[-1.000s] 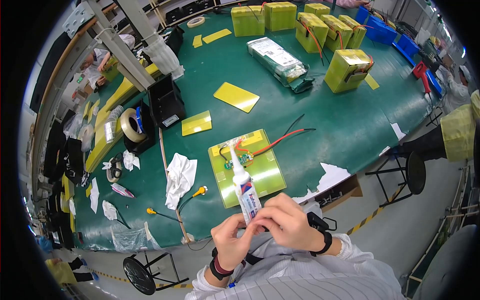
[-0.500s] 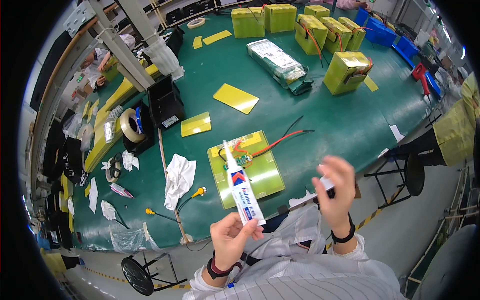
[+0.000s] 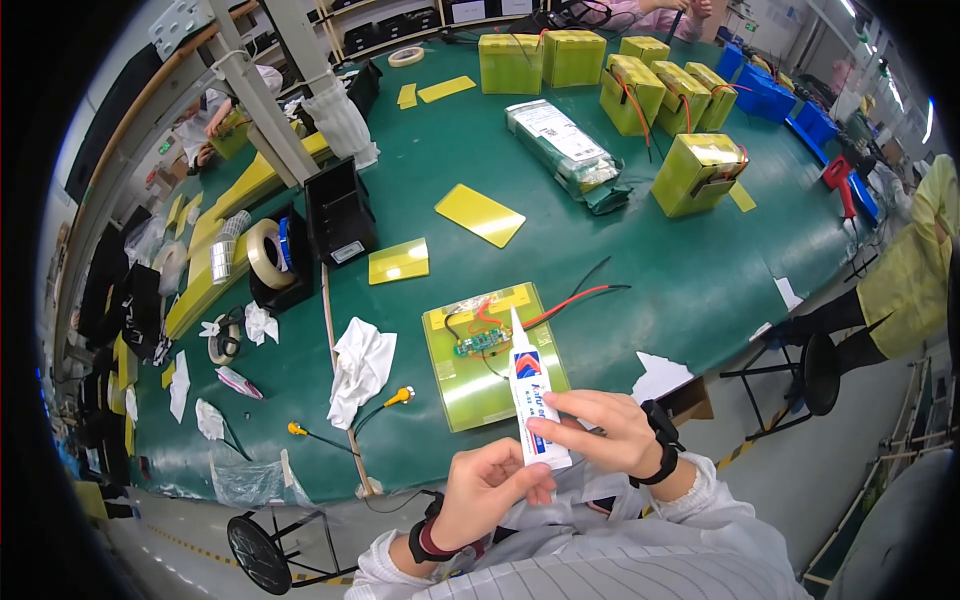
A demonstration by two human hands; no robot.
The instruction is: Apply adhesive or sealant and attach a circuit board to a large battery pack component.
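My left hand (image 3: 488,492) pinches the bottom end of a white glue tube (image 3: 529,385) with a long pointed nozzle. The fingers of my right hand (image 3: 612,432) close on the tube's side. Upright over the near right part of a flat yellow-wrapped battery pack (image 3: 462,400), the tube points its nozzle away from me. A small green circuit board (image 3: 470,345) lies on the pack, left of the nozzle. Red wires (image 3: 575,298) and black wires run from the pack. Whether the nozzle touches anything, I cannot tell.
Yellow sheets (image 3: 480,215), a wrapped parcel (image 3: 565,150) and several yellow battery blocks (image 3: 690,175) are farther back. On the left are a crumpled white cloth (image 3: 362,370), yellow connectors (image 3: 400,396) and a black bin (image 3: 340,210). Other people stand or sit around the table.
My right hand has come left from beside the pack onto the tube. The tube has shifted right and slightly nearer in my left hand.
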